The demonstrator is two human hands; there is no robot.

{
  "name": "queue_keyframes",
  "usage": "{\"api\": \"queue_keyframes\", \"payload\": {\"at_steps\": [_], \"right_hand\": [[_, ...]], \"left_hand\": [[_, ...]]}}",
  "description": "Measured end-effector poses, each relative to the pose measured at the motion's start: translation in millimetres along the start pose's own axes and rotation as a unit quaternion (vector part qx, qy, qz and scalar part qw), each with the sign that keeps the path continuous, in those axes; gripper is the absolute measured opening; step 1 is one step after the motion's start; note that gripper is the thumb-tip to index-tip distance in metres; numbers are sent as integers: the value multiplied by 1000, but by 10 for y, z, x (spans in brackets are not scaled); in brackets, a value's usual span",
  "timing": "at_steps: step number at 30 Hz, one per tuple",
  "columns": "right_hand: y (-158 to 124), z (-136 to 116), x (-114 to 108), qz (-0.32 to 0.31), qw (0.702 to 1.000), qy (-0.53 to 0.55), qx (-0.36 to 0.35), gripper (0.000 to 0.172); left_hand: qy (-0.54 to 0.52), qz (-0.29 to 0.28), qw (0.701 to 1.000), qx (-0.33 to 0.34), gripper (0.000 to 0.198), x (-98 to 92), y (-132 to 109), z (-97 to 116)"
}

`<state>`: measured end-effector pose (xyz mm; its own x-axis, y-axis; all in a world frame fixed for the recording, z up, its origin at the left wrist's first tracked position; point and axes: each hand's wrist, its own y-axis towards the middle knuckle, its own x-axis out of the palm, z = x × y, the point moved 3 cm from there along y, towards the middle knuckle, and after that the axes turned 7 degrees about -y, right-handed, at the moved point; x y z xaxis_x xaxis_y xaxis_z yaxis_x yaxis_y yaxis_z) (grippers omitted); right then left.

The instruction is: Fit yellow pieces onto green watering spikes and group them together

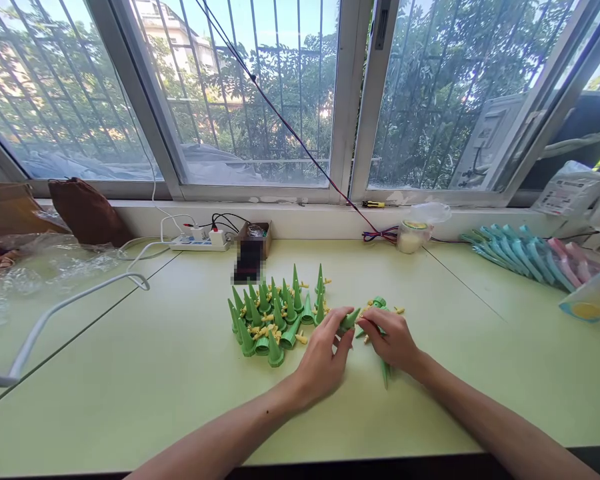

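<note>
My left hand [329,353] grips a green plastic cone [350,319], its fingers wrapped round the wide end. Close by on the right, my right hand [393,337] pinches a small yellow piece [364,316] against the cone; its fingers hide most of it. Left of my hands stands a cluster of green cones [275,350], most upright and several lying over, with yellow valve-like pieces [301,339] among and on them. Around and under my right hand lie more green cones [385,375] and loose yellow pieces [399,310].
A power strip [200,243] and a small cardboard box [267,240] stand at the back. A white lamp arm [60,307] crosses the left side of the table [145,400]. A jar [412,238] and teal and pink packets [520,257] sit at the back right.
</note>
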<state>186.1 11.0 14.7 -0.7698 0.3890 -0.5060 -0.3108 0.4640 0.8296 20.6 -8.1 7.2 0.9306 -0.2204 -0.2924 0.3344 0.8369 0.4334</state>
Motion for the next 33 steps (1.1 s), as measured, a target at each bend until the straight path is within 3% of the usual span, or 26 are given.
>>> {"api": "queue_keyframes", "payload": {"at_steps": [6,13,16,20,25,33], "right_hand": [[20,11,-98,58,997,-52,-16,19],[20,-57,-85,47,995,-38,-74,16],[12,-83,-83,50,995,-27,-85,17],[8,-112,-74,43,995,-26,-87,18],[-11,-113,-57,46,996,-21,-75,19],[-43,-119,-36,42,998,-16,-41,20]], "left_hand": [[-107,54,987,-107,38,49,-28,-68],[-218,85,948,-217,63,47,17,-80],[-242,49,938,-241,67,60,21,-70],[-288,-9,926,-242,65,102,12,-73],[-295,-19,931,-214,56,113,11,-67],[-204,5,969,-139,41,77,5,-45]]}}
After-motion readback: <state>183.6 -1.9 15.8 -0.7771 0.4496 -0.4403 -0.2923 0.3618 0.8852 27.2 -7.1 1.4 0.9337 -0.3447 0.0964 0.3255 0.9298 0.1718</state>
